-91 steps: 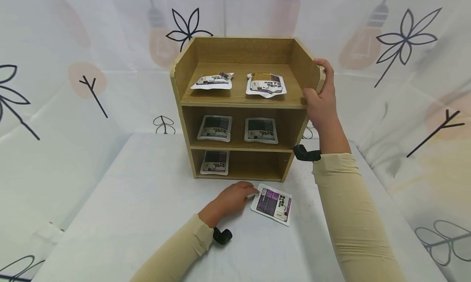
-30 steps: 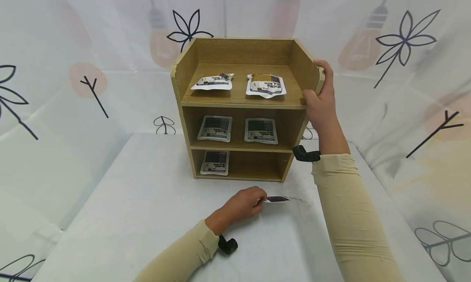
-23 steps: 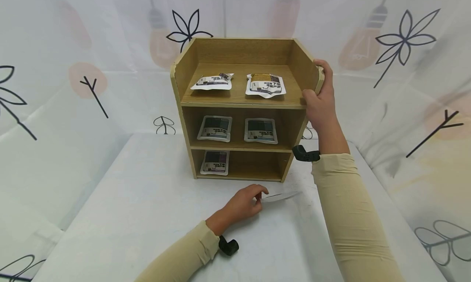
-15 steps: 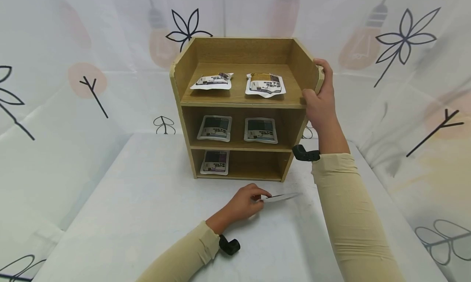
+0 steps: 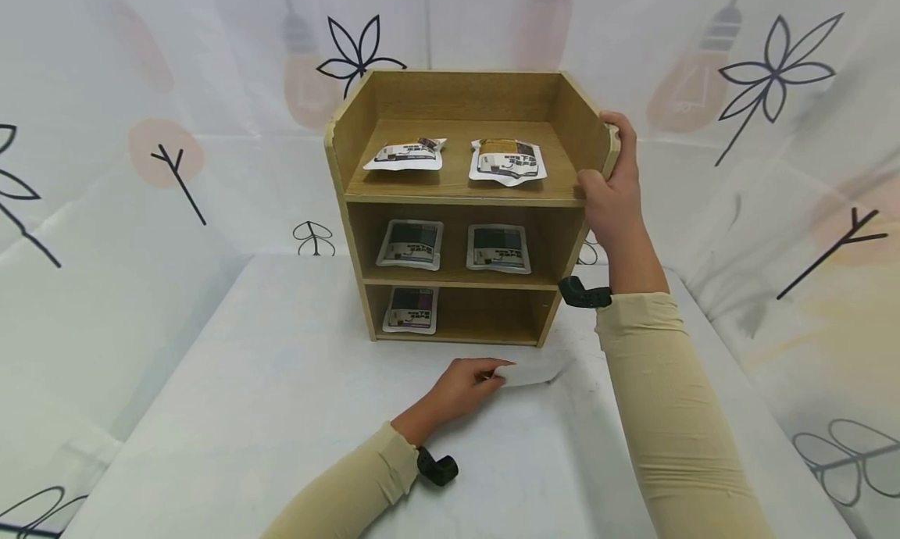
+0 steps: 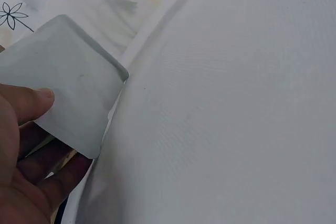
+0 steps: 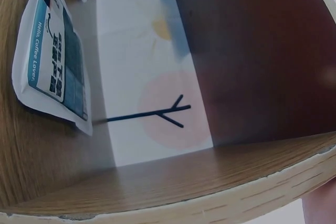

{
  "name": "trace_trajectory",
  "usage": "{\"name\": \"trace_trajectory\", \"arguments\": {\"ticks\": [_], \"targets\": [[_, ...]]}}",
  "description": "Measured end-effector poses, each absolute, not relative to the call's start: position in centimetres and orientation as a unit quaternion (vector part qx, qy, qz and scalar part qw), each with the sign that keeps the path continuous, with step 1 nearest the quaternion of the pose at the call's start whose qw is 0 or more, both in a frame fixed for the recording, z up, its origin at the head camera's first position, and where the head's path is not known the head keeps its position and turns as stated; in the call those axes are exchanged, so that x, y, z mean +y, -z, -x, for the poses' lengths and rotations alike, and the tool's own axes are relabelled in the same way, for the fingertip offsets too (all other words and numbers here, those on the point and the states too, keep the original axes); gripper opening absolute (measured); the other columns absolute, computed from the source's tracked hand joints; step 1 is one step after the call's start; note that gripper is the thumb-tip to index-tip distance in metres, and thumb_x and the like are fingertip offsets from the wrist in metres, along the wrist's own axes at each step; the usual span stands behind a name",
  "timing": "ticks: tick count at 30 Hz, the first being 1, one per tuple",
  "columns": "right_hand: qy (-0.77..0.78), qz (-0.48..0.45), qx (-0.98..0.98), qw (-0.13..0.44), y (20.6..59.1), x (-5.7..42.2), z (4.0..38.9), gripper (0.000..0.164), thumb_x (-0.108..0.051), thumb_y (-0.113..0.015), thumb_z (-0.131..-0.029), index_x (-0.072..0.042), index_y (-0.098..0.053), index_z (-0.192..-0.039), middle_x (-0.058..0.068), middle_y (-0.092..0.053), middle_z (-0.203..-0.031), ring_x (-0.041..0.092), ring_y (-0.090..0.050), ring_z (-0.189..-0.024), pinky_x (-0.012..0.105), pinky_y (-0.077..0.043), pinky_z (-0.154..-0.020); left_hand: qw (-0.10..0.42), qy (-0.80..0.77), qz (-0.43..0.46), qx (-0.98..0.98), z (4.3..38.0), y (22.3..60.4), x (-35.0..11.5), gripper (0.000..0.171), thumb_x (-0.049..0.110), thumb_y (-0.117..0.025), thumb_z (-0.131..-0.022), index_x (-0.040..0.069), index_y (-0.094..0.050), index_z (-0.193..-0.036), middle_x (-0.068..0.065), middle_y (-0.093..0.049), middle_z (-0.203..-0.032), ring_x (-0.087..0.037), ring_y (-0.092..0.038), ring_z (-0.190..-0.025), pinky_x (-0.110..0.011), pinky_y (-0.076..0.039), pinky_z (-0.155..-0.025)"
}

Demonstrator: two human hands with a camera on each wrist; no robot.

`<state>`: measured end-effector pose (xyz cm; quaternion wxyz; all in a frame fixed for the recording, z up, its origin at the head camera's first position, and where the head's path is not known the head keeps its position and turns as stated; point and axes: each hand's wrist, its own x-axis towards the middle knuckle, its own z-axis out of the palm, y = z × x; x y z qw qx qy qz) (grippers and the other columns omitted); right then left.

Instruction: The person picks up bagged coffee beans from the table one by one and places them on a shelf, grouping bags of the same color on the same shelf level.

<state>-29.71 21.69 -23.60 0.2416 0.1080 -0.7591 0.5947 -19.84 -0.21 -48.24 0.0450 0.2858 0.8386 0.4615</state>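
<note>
My left hand point(image 5: 453, 392) pinches a flat coffee pouch point(image 5: 529, 373) by its edge, in front of the shelf and close over the table. The pouch is tilted, and its plain white back shows in the head view. In the left wrist view the thumb lies on the pale back of the pouch point(image 6: 73, 77), with the fingers underneath. My right hand point(image 5: 615, 191) grips the right side panel of the wooden shelf point(image 5: 467, 98) near its top. Only a bit of that hand appears at the right wrist view's lower right corner.
Two white pouches, one left point(image 5: 408, 156) and one right point(image 5: 508, 162), lie on the top tier. Two dark green-labelled pouches, left point(image 5: 411, 244) and right point(image 5: 498, 249), stand in the middle tier. One purple-labelled pouch point(image 5: 411, 310) stands at the bottom left. A white cloth covers the table point(image 5: 281, 414).
The pouch lay on the table with its purple label up; my left hand has taken hold of it, raised it and turned its white back into view. My right hand stays on the shelf.
</note>
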Motion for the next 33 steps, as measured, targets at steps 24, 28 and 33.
{"name": "trace_trajectory", "arguments": {"ticks": [24, 28, 33], "targets": [[-0.591, -0.105, -0.763, 0.239, 23.6, 21.7, 29.7, 0.070, -0.002, -0.037, -0.086, -0.046, -0.030, -0.139, -0.003, -0.037, -0.139, 0.016, -0.040, -0.120, 0.035, -0.035, -0.095, -0.017, -0.449, -0.269, 0.852, 19.6, 46.7, -2.0, 0.027, 0.022, -0.056, -0.099, 0.014, -0.069, -0.121, -0.002, -0.072, -0.115, -0.008, -0.066, -0.097, -0.023, -0.055, -0.079], [-0.593, -0.108, -0.761, 0.239, 23.6, 21.7, 29.7, 0.070, -0.002, -0.036, -0.086, -0.046, -0.029, -0.140, -0.004, -0.037, -0.139, 0.016, -0.040, -0.120, 0.034, -0.035, -0.094, -0.037, -0.442, -0.261, 0.858, 19.6, 46.4, -2.4, 0.030, 0.021, -0.057, -0.098, 0.012, -0.067, -0.124, -0.005, -0.070, -0.119, -0.014, -0.068, -0.106, -0.028, -0.057, -0.084], [-0.596, -0.107, -0.760, 0.236, 23.5, 21.7, 29.7, 0.070, -0.001, -0.036, -0.086, -0.046, -0.029, -0.140, -0.004, -0.037, -0.140, 0.016, -0.039, -0.120, 0.035, -0.034, -0.095, -0.045, -0.435, -0.237, 0.867, 19.6, 45.7, -2.8, 0.031, 0.023, -0.058, -0.097, 0.012, -0.066, -0.126, -0.005, -0.070, -0.120, -0.016, -0.068, -0.106, -0.030, -0.057, -0.084]]}}
